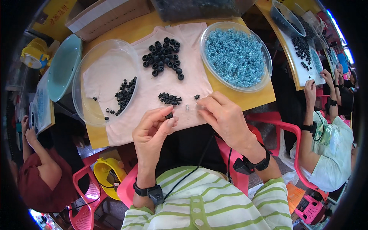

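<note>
My left hand (150, 132) pinches a small round black plastic piece (169, 115) between thumb and fingertips. To its right, my right hand (226, 120) hovers low over the pink cloth (147, 119), thumb and index finger close together. Whatever those fingertips hold is too small to make out. Between the hands lie a few tiny shiny coil-like pieces (187, 107). A tight cluster of small black parts (170, 99) rests just beyond my left hand, and a single black part (197, 97) sits by my right fingertips. Farther off is a loose heap of hollow round black pieces (163, 55).
Left stands a clear round tray (78, 90) with small black parts (124, 94). At right, a clear bowl (269, 73) holds many shiny bluish coil-like pieces (235, 53). A cardboard box (109, 19) and a teal basin (63, 73) stand farther back. People work at tables on both sides.
</note>
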`<state>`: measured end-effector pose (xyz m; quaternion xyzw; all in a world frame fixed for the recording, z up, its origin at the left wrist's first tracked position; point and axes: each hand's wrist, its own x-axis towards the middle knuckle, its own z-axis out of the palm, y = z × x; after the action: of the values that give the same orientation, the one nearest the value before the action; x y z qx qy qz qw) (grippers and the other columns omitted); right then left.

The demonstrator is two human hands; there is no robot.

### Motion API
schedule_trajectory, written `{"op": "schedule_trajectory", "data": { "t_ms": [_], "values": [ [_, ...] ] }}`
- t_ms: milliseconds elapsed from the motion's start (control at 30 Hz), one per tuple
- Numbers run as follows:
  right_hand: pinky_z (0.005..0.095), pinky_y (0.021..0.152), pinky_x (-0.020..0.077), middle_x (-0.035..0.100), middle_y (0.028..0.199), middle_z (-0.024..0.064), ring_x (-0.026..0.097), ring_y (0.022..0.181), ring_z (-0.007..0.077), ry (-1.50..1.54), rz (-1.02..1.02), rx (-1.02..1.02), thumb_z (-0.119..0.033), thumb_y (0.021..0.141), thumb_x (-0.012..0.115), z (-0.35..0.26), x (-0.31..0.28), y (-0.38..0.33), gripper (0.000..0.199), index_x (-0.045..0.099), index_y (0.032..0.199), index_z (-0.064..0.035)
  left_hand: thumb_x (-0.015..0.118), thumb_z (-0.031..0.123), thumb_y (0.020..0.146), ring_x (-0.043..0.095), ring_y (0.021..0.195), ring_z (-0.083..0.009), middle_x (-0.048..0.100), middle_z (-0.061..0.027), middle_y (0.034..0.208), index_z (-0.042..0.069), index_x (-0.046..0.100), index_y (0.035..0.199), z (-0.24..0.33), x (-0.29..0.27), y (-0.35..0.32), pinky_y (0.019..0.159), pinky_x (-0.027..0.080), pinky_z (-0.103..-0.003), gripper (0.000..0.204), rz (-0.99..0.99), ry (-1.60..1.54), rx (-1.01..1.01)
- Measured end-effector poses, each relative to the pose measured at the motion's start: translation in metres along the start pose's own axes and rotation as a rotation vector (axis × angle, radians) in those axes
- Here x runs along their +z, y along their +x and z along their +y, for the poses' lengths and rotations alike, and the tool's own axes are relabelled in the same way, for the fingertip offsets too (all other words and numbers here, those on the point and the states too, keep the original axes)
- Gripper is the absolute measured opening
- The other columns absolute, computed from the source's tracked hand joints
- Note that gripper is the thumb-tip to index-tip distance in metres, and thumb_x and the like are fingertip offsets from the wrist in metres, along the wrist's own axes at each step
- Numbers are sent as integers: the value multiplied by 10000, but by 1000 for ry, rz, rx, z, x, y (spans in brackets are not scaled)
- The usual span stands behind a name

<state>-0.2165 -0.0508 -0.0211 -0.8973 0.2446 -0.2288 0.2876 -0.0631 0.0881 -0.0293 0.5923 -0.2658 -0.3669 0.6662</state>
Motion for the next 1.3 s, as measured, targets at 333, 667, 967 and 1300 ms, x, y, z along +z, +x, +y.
{"op": "schedule_trajectory", "data": {
  "t_ms": [333, 667, 967, 1300],
  "values": [
    [394, 663, 517, 551, 837, 112, 617, 796, 304, -168, -55, -75, -9, 780, 628, -6, 4, 8, 142, 517, 868, -17, 606, 23, 932, 674, 960, -175, 640, -187, 1194, -12, 590, 1155, -7, -11, -14, 875, 548, -271, 226, -114, -501, -190],
    [245, 527, 468, 648, 801, 61, 597, 592, 116, 406, -13, 62, -10, 784, 719, -40, -19, 4, 113, 653, 875, -20, 645, 32, 906, 687, 923, -195, 665, -171, 1110, -14, 596, 1190, -16, -13, -20, 858, 562, -279, 292, -123, -751, -297],
    [235, 514, 459, 641, 787, 44, 596, 604, 93, 493, -15, 35, 5, 786, 732, -51, -14, -2, 120, 669, 882, -28, 671, -4, 878, 686, 896, -186, 699, -137, 1016, -28, 628, 1161, -13, -5, -26, 837, 561, -294, 287, -159, -611, -280],
    [241, 515, 461, 641, 801, 48, 614, 634, 121, 551, -12, 59, 0, 781, 743, -42, -3, -6, 144, 679, 907, -29, 668, 3, 883, 680, 892, -171, 698, -127, 1027, -24, 633, 1157, -17, -2, -23, 835, 554, -289, 277, -164, -625, -324]
  ]
}}
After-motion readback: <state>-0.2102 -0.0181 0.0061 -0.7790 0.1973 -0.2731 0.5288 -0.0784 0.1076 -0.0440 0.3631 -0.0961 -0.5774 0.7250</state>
